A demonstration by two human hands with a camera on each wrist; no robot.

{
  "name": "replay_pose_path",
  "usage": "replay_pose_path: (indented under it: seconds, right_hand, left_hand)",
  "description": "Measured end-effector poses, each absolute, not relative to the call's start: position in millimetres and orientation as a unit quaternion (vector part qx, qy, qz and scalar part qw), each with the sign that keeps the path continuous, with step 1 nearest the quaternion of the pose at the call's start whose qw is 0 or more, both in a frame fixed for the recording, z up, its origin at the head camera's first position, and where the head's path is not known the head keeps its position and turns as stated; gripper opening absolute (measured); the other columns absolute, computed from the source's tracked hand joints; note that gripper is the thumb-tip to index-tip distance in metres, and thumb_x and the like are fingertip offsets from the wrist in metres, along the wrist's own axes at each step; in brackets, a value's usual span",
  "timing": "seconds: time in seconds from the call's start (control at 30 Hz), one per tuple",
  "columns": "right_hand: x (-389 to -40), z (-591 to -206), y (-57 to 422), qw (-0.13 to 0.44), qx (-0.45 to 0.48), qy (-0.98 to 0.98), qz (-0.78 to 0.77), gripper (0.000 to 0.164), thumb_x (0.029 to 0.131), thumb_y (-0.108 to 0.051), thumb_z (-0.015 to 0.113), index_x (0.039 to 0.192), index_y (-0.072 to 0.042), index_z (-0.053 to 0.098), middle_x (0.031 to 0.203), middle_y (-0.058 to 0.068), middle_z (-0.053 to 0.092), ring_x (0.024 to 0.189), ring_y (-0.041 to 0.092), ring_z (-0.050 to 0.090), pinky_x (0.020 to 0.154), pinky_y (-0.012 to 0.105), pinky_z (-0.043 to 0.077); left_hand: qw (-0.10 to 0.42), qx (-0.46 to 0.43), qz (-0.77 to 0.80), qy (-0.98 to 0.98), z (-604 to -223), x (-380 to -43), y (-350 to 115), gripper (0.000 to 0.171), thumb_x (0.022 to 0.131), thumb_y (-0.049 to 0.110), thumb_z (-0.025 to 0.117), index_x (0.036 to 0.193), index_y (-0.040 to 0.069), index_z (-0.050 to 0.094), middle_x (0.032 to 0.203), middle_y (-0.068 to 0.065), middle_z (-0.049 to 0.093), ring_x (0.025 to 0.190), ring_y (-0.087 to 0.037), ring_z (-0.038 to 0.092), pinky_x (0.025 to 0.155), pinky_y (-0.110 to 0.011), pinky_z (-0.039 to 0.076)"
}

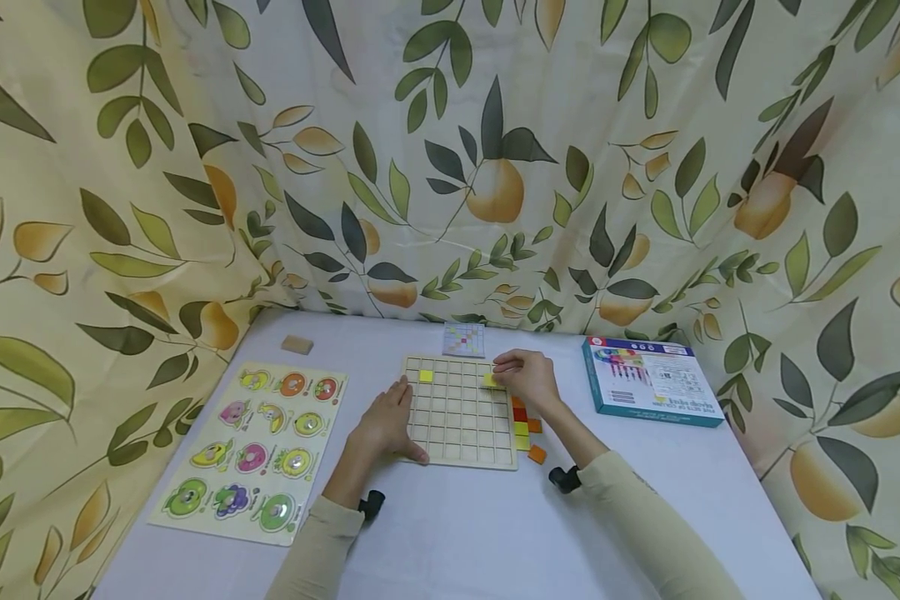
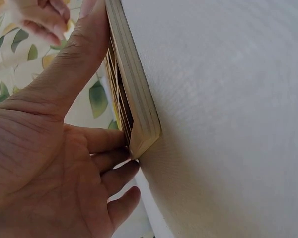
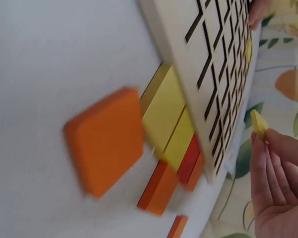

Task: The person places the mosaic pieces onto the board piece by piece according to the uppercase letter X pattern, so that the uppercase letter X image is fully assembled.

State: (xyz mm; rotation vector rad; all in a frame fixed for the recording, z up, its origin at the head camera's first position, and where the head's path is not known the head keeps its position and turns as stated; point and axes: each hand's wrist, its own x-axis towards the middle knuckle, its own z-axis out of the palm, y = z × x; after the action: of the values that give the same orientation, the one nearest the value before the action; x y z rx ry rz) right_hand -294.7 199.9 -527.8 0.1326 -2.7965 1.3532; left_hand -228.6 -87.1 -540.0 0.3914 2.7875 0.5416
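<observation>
A pale wooden grid board [image 1: 461,429] lies on the white table, with one yellow square tile [image 1: 426,377] in a cell near its far left corner. My left hand [image 1: 385,421] rests against the board's left side, thumb at the near left corner and fingers extended along the edge. Above the far right part of the board, my right hand [image 1: 528,379] pinches a yellow tile [image 3: 259,124] between thumb and fingertips. Close to the board's right edge lie yellow tiles [image 3: 164,109], a red tile [image 3: 189,157] and several orange ones, including a nearer orange tile [image 3: 109,141].
A small card with a coloured grid pattern [image 1: 463,339] lies behind the board. To the left are a fruit puzzle board [image 1: 266,442] and a small brown block [image 1: 297,344]. A teal-sided box [image 1: 652,383] stands at the right, before the patterned curtain [image 1: 450,250].
</observation>
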Motion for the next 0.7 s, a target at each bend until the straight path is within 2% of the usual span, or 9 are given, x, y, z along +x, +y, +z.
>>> replay_pose_path:
  seconds: [0.4,0.7]
  right_hand:
    - [-298.1,-534.9,150.7,-0.005,0.079,-0.875,0.477,0.027,0.086,-0.007,0.086,0.11,0.0,0.078,0.089,0.003,0.079,0.079,0.015,0.075,0.075,0.031,0.062]
    - [-299.5,-548.8,127.3,-0.013,0.094,-0.869,0.485,0.02,0.084,-0.004,0.086,0.102,-0.002,0.079,0.088,0.004,0.079,0.076,0.014,0.075,0.069,0.028,0.062]
  left_hand:
    - [0.143,0.136,0.185,0.963,-539.9,-228.3,-87.5,0.142,0.057,0.055,0.099,0.162,-0.005,0.025,0.173,-0.021,0.015,0.159,-0.035,0.017,0.13,-0.048,0.019]
    - [0.14,0.14,0.175,0.965,-542.0,-229.1,-88.1,0.141,0.058,0.057,0.098,0.162,-0.005,0.025,0.173,-0.02,0.015,0.159,-0.035,0.019,0.13,-0.048,0.02]
